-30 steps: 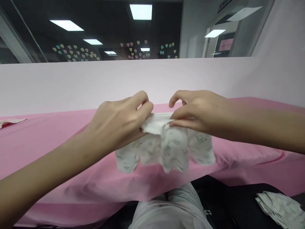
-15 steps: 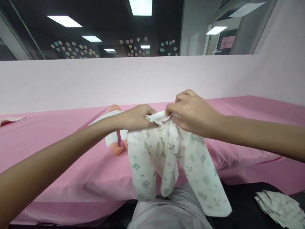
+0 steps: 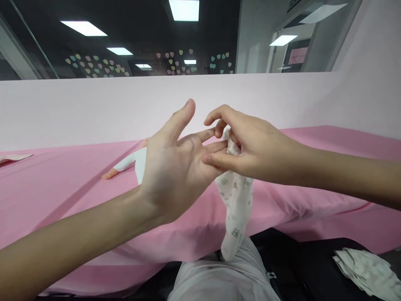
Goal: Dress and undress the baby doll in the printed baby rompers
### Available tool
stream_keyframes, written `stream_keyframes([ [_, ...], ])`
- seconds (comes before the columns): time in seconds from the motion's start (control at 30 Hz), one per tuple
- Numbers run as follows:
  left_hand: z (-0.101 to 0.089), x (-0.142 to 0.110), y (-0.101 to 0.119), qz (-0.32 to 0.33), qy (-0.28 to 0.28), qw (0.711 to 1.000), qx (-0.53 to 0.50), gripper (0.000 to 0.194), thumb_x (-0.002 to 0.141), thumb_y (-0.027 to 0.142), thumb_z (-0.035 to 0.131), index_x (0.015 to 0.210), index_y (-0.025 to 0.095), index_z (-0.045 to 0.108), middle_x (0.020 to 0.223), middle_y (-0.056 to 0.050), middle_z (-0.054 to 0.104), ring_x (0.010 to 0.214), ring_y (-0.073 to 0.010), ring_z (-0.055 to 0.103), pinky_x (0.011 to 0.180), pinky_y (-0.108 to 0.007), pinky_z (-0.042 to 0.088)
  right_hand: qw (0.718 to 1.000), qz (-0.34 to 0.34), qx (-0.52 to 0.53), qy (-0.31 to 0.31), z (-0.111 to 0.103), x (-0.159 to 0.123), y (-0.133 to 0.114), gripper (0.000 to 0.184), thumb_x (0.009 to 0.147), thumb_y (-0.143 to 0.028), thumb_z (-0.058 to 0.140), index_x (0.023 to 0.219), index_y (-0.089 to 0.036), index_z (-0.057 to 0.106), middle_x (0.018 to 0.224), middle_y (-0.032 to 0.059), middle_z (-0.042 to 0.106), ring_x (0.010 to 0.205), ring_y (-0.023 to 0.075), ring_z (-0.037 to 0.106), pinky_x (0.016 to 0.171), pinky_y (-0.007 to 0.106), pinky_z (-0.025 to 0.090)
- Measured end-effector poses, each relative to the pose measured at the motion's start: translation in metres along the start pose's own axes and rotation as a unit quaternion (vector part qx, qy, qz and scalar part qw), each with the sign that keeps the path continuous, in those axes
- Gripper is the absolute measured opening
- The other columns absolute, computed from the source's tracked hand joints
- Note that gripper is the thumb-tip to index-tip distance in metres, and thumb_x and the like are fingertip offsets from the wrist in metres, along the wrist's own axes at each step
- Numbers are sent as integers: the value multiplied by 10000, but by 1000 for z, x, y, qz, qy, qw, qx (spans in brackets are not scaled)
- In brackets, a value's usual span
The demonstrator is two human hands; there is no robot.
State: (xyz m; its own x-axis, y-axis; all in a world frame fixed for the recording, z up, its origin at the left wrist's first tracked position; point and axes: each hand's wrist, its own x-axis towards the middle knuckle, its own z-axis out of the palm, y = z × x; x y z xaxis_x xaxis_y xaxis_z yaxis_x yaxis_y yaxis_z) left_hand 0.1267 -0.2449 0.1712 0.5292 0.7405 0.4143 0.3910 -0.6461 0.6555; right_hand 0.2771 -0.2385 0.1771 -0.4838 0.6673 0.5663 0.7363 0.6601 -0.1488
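Observation:
A small white baby garment [image 3: 237,209] printed with little green and grey figures hangs below my hands over the front of the bed. My right hand [image 3: 250,144] has a bunched part of it in its curled fingers. My left hand [image 3: 180,167] is turned palm up, its thumb raised and its fingers stretched toward the right hand. Its fingertips meet the right hand beside the bunched cloth; part of the contact is hidden. Behind the left hand lies a baby doll [image 3: 127,162] in white clothing, with one arm showing and most of the body covered from sight.
A pink sheet [image 3: 78,184] covers the bed. More folded printed cloth [image 3: 369,271] rests on a black surface at lower right. A pale flat item [image 3: 14,159] lies at the far left. The white wall [image 3: 94,110] and window stand behind the bed.
My left hand has let go of the garment's edge and turned palm up. The garment, spread wide before, now hangs narrow and gathered from my right hand.

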Motion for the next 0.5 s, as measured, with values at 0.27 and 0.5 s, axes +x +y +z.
stream_keyframes([
  [0.27,17,-23,-27,133,3,989,-57,411,955,328,210,1360,269,251,1309,-80,481,1186,-227,484,887,-395,488,992,-11,124,15,-12,-30,10,313,767,-115,492,1059,-223,515,1067,55,554,899,185,552,714,314,494],
  [0.5,75,-19,-109,203,30,949,-239,847,658,425,733,1368,308,287,1386,-72,392,1266,-326,375,966,-475,431,954,9,282,98,-42,-42,0,489,695,-12,529,1082,-309,546,1066,-59,563,1011,157,544,767,242,499],
])
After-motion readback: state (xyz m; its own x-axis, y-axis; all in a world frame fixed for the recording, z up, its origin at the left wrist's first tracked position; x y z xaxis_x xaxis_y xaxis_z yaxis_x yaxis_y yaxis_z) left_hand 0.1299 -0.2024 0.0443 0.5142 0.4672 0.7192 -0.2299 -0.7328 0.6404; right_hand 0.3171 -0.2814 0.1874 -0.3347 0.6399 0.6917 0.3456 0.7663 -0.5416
